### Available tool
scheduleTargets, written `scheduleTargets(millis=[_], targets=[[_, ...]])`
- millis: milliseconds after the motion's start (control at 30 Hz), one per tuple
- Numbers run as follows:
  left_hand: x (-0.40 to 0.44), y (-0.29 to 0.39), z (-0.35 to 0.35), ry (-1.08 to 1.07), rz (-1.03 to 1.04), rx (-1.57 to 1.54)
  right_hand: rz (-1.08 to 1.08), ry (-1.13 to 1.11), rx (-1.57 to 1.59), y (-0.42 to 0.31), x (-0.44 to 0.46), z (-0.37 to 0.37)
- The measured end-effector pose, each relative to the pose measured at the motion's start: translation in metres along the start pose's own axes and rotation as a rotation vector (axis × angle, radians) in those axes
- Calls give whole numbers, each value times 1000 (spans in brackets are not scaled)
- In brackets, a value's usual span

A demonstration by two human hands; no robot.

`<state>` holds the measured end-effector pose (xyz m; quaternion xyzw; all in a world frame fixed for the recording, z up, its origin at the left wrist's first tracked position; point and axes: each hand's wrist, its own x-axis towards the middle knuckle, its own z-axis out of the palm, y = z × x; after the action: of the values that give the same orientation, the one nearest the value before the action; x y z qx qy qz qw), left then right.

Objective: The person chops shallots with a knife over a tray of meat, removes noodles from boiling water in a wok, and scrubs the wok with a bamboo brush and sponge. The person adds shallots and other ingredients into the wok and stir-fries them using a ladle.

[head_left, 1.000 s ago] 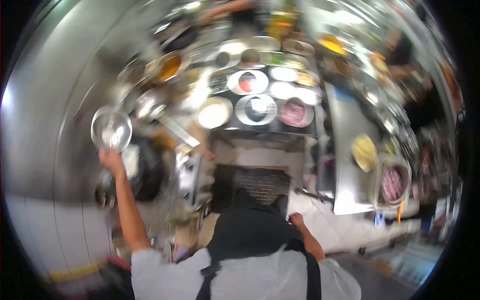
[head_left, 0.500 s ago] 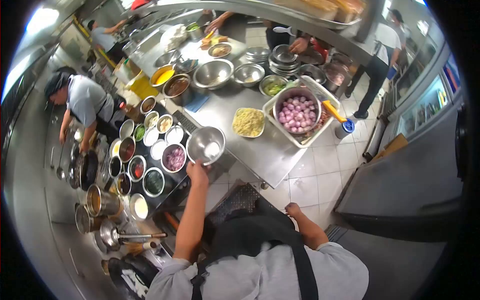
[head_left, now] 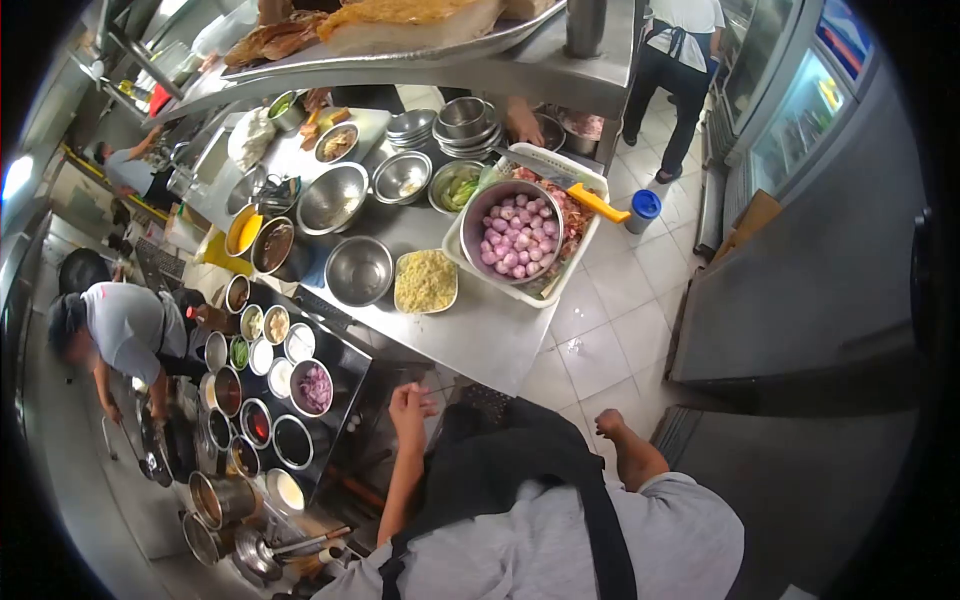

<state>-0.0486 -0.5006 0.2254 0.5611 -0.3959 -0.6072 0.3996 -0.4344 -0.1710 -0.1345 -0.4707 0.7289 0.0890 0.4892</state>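
Note:
My left hand (head_left: 411, 412) is raised in front of the table's near edge, holding nothing, with its fingers loosely parted. A steel bowl (head_left: 360, 271) rests on the steel table (head_left: 478, 350), beyond that hand. Beside the bowl is a tub of chopped yellowish food (head_left: 426, 281). A pot of peeled purple onions (head_left: 513, 238) sits in a white tray (head_left: 558, 292), with a yellow-handled knife (head_left: 598, 203) across the tray's far side. My right hand (head_left: 609, 423) hangs over the floor at my side, its fingers curled and nothing seen in it.
Bowls of ingredients (head_left: 311, 388) cover a dark counter at the left, with pots (head_left: 222, 498) nearer. A co-worker (head_left: 130, 325) bends over a wok (head_left: 165, 440). Another person (head_left: 672, 70) stands behind. A shelf edge (head_left: 420, 75) crosses the top; a fridge (head_left: 800, 130) is at the right.
The steel bowl has left my left hand and now rests on the table. That hand is lower and empty. The view has swung from the stove side toward the steel table.

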Motion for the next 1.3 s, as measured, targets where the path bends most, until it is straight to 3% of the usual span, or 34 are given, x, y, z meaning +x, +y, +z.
scheduleTargets(millis=[100,367,433,467,500,667,733,800,833,867,933,967,1033,1067,1100,1133,1167,1300], targets=[[3,-18,-18,56,-69,-47,377,200,1086,-97,-71,-69],[115,39,-30,226,-19,-295,266,400,1242,-174,-86,-148],[137,66,-28,293,-27,-380,231,565,1332,-186,-91,-169],[150,70,-30,281,-44,-383,250,579,1329,-189,-93,-180],[162,73,-36,203,-26,-322,200,737,1334,-194,-96,-194],[185,88,-39,-71,13,-103,84,1439,1125,-253,-139,-302],[187,86,-41,-124,31,-49,62,1581,851,-280,-159,-354],[190,71,-47,28,113,99,-63,1656,731,-290,-156,-401],[172,85,-36,17,194,-12,-25,1681,455,-291,-153,-424],[165,88,-25,8,193,-8,11,1677,178,-291,-148,-446],[154,95,-4,-15,324,138,-60,1692,-82,-288,-131,-485],[145,105,10,-133,352,195,-74,1694,-77,-282,-121,-499],[145,106,44,-246,398,423,100,1422,-261,-274,-103,-519],[145,104,64,-287,529,434,80,1426,-255,-275,-99,-524],[134,128,90,-372,371,377,163,1347,-294,-275,-96,-531],[134,131,113,-403,463,407,248,1269,-333,-275,-94,-538],[146,120,133,-406,696,460,198,1283,-366,-276,-97,-537],[146,139,195,-418,713,562,-38,1306,1,-280,-107,-520]])
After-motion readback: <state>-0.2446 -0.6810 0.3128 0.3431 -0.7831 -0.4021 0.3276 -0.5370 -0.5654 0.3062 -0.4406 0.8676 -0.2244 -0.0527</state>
